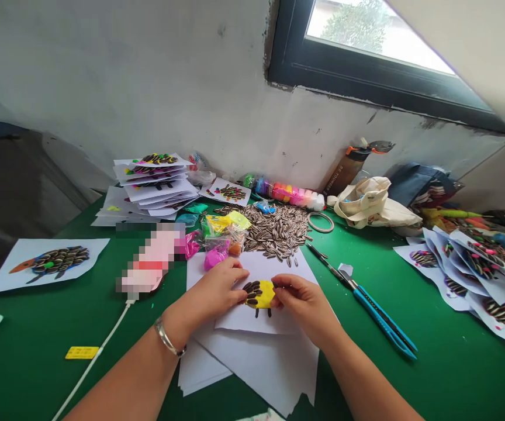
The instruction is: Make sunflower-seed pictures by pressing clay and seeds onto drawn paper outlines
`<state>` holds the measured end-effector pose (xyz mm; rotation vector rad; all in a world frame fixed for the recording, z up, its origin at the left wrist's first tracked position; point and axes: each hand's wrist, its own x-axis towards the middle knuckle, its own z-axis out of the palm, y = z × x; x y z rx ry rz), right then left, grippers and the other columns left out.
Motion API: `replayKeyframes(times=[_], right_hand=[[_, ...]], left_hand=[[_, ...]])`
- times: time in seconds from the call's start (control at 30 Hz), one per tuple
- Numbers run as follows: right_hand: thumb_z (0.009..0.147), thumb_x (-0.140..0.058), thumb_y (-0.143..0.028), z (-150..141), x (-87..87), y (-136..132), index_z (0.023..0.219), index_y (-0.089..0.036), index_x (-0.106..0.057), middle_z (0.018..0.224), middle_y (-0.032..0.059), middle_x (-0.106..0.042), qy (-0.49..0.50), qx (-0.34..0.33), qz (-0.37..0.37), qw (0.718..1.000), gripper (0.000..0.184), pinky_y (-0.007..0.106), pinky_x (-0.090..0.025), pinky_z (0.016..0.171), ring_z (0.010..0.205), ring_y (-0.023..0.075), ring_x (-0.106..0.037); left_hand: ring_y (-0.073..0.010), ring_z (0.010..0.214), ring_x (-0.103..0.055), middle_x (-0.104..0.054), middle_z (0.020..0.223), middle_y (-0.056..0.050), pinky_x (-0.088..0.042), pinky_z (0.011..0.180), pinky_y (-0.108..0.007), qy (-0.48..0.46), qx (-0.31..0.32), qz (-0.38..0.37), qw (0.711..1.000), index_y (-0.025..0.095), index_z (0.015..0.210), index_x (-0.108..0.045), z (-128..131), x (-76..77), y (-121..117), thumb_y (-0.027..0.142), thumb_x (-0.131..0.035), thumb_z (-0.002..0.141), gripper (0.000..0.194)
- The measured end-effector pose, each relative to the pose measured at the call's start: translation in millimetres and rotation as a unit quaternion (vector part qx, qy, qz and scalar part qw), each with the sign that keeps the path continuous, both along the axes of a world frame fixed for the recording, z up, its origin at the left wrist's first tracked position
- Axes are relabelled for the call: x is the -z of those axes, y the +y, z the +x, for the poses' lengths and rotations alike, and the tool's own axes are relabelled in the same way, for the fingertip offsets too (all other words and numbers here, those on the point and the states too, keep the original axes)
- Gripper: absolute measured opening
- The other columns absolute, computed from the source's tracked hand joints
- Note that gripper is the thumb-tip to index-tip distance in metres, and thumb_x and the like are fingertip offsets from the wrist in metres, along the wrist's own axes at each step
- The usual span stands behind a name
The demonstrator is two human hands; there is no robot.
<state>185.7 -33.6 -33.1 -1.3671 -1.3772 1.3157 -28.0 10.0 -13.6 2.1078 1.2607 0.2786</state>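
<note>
Where the counter [20,327] begins at left: a seed-covered animal picture [62,260] lies flat, well apart from the work.
Left hand [217,286]: loosely spread, resting on the white sheet [244,323], thumb touching the dark seeds [252,290] at the yellow shape's [263,298] left edge.
Yellow shape: flat on the sheet, between the left hand and right hand [300,299]; seeds cover its left part, with 2 short black legs below.
Seed pile [274,228]: beyond the shape.
Right hand: thumb and fingertips pressed together, at the shape's right edge; whether they pinch a seed is too small to tell.
Blue-handled tool [381,318]: right of the right hand, not touched.
</note>
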Motion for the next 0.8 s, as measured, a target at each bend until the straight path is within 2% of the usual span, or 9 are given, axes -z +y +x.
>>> replayKeyframes(times=[0.07,0.2,0.3,0.43,0.53,0.8], right_hand=[[0.084,-0.054,-0.023,0,4.3,0,0.096,-0.020,-0.066,0.084,0.0041,-0.070,-0.088,-0.016,0.084,0.993,0.017,0.029,-0.051,0.070,0.074,0.0170,-0.065],[0.090,-0.047,-0.017,0,13.0,0,0.091,-0.021,-0.067,0.086,0.0054,-0.068,-0.249,-0.067,0.262,0.930,0.020,0.025,-0.048,0.069,0.079,0.0162,-0.063],[0.095,-0.042,-0.018,1,16.9,-2,0.094,-0.021,-0.065,0.085,0.0060,-0.064,-0.316,-0.088,0.308,0.893,0.023,0.023,-0.045,0.065,0.075,0.0150,-0.059],[0.095,-0.041,-0.016,-1,18.9,-6,0.088,-0.020,-0.063,0.077,0.0040,-0.059,-0.393,-0.090,0.316,0.859,0.023,0.023,-0.040,0.060,0.066,0.0142,-0.054],[0.095,-0.042,-0.015,-2,19.5,-7,0.085,-0.020,-0.063,0.075,0.0031,-0.059,-0.381,-0.096,0.312,0.865,0.024,0.022,-0.039,0.060,0.066,0.0137,-0.053],[0.092,-0.044,-0.013,-3,22.2,-4,0.091,-0.020,-0.065,0.080,0.0041,-0.064,-0.322,-0.092,0.313,0.889,0.023,0.024,-0.043,0.064,0.072,0.0152,-0.059]], left_hand=[[-0.0231,0.105,-0.055,-0.055,0.113,-0.008,-0.043,0.095,-0.034,-0.001,0.002,0.004,1.000,0.019,0.103,-0.068,0,2.1,1,0.024,-0.061,0.080,0.025],[-0.0239,0.107,-0.055,-0.054,0.115,-0.008,-0.043,0.095,-0.035,-0.009,0.000,-0.003,1.000,0.020,0.103,-0.068,-2,2.9,1,0.027,-0.060,0.082,0.024],[-0.0246,0.108,-0.054,-0.054,0.116,-0.008,-0.043,0.095,-0.035,-0.011,-0.002,-0.010,1.000,0.021,0.103,-0.068,-2,2.2,0,0.031,-0.061,0.081,0.025],[-0.0242,0.108,-0.054,-0.053,0.116,-0.007,-0.043,0.095,-0.034,-0.011,0.000,0.000,1.000,0.022,0.104,-0.067,-1,3.4,-1,0.028,-0.061,0.080,0.025],[-0.0233,0.106,-0.054,-0.053,0.115,-0.007,-0.043,0.094,-0.034,-0.011,0.003,0.003,1.000,0.022,0.104,-0.067,-1,4.5,-2,0.027,-0.061,0.081,0.025],[-0.0243,0.109,-0.054,-0.053,0.118,-0.008,-0.042,0.097,-0.035,-0.014,0.008,0.003,1.000,0.022,0.104,-0.067,-2,2.7,-1,0.030,-0.062,0.081,0.024]])
